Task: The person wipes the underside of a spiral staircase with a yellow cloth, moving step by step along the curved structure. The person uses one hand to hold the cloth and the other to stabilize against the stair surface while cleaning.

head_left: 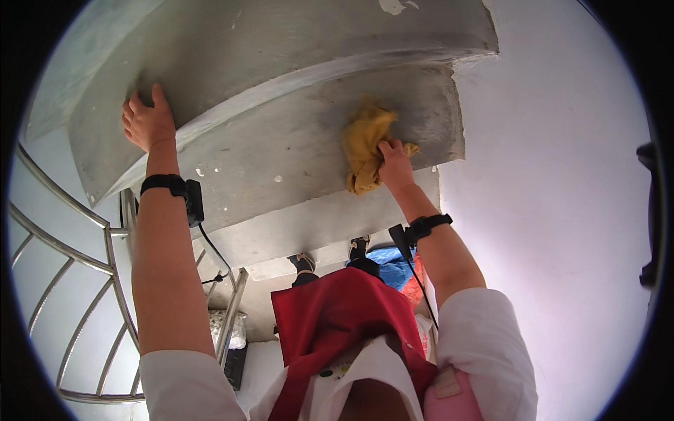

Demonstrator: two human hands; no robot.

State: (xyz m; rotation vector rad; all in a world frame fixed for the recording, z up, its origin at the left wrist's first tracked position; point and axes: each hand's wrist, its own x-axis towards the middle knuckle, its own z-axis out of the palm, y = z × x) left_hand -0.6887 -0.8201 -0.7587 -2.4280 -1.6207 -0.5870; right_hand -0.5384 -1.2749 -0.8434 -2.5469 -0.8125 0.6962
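Note:
My right hand (396,166) grips a crumpled mustard-yellow cloth (365,144), which lies against a grey concrete stair tread (253,152) near its right end. White flecks and dark smudges mark this tread. On the step above, my left hand (147,118) rests with its fingers apart on the grey tread (253,47), close to the left side. It holds nothing. Each wrist wears a black strap with a small device and a cable.
A white wall (542,210) bounds the stairs on the right. Curved metal railing (87,268) runs along the left. Below my red apron (342,305) are my shoes (304,261), a blue bag (390,266) and a clear plastic bag (231,327).

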